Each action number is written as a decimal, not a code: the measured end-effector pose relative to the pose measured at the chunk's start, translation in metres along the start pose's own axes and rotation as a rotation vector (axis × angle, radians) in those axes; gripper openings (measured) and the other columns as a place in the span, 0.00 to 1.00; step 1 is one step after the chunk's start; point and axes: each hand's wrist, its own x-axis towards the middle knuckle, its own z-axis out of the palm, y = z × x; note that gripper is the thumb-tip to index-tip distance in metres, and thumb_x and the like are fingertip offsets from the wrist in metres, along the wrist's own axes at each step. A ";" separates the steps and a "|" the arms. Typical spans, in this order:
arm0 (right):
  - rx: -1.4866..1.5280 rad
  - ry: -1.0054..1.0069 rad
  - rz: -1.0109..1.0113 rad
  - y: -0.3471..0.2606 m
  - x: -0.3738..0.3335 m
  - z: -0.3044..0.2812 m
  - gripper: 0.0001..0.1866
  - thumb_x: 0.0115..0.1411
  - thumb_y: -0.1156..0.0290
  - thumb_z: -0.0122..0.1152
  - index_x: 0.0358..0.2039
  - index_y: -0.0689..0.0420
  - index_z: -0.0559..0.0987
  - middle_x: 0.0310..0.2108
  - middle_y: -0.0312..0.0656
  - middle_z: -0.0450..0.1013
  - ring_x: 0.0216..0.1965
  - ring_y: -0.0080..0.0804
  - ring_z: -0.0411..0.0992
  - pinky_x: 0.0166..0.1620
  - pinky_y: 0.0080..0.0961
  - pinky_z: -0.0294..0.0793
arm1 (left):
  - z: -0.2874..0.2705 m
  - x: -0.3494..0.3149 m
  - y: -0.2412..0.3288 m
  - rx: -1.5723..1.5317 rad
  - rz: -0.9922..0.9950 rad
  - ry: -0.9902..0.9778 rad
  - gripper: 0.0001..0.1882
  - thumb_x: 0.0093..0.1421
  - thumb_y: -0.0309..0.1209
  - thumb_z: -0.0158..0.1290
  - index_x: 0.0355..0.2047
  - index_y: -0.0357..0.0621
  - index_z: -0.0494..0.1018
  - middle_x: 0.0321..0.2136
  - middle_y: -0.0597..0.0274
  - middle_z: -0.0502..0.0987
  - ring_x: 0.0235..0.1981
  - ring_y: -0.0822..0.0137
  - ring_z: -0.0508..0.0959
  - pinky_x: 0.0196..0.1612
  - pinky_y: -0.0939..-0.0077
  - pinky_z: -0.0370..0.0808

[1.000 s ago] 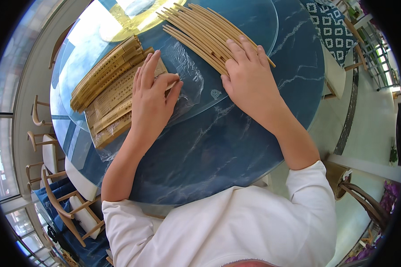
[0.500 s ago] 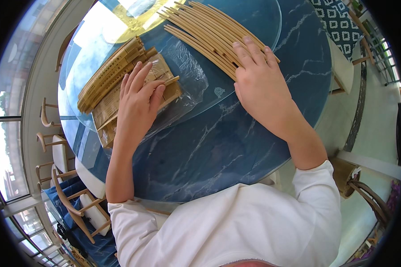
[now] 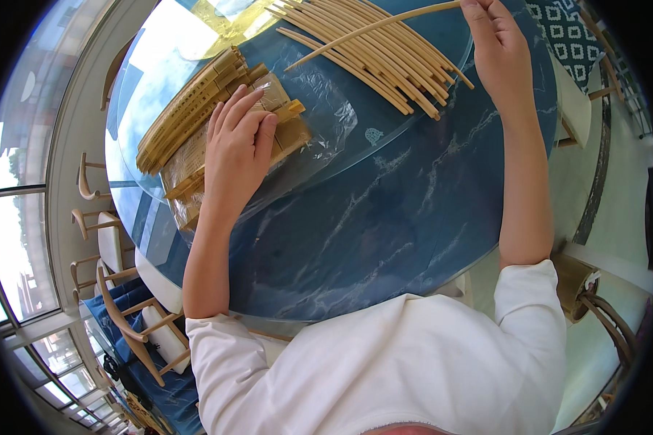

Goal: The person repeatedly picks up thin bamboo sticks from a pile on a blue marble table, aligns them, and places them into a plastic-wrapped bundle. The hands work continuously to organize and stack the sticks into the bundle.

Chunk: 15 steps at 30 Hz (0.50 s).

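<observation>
My right hand (image 3: 502, 54), at the upper right, pinches one end of a light wooden chopstick (image 3: 370, 35). The chopstick slants down to the left above several loose chopsticks (image 3: 395, 64) that lie in a row at the far side of the table. My left hand (image 3: 236, 148) is over a pile of gold paper sleeves (image 3: 192, 109). One gold sleeve (image 3: 290, 111) passes beneath its fingers, and its end sticks out between thumb and forefinger. Clear plastic wrap (image 3: 326, 119) is spread under and beside the pile. My left palm is hidden from view.
The round table (image 3: 341, 254) has a dark blue marbled top, with a raised glass turntable (image 3: 384, 141) under the chopsticks and sleeves. Something yellow and shiny (image 3: 232, 32) lies at its far edge. Wooden chairs (image 3: 156, 326) stand to the left, near tall windows (image 3: 22, 254).
My right hand has lifted one chopstick off the row and moved up and right. My left hand stays over the paper sleeves. The whole view has shifted slightly.
</observation>
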 end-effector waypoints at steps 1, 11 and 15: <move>-0.001 0.024 -0.018 0.003 0.003 -0.002 0.16 0.80 0.62 0.53 0.49 0.62 0.82 0.50 0.40 0.80 0.52 0.24 0.76 0.58 0.21 0.72 | 0.001 -0.001 0.000 0.016 0.006 0.013 0.11 0.75 0.35 0.56 0.41 0.42 0.83 0.60 0.55 0.81 0.70 0.50 0.73 0.74 0.48 0.64; 0.703 0.191 0.012 0.067 0.037 -0.022 0.12 0.80 0.66 0.51 0.44 0.59 0.80 0.53 0.42 0.78 0.56 0.27 0.75 0.65 0.28 0.73 | 0.007 -0.001 0.000 0.055 0.035 0.065 0.11 0.75 0.34 0.56 0.40 0.42 0.83 0.56 0.58 0.83 0.67 0.52 0.76 0.74 0.49 0.64; 0.586 0.164 0.039 0.053 0.028 -0.008 0.12 0.80 0.66 0.51 0.45 0.60 0.79 0.53 0.42 0.78 0.55 0.28 0.75 0.66 0.28 0.72 | 0.007 -0.002 -0.002 0.048 0.023 0.055 0.10 0.74 0.34 0.56 0.40 0.42 0.83 0.56 0.59 0.84 0.67 0.52 0.76 0.74 0.49 0.64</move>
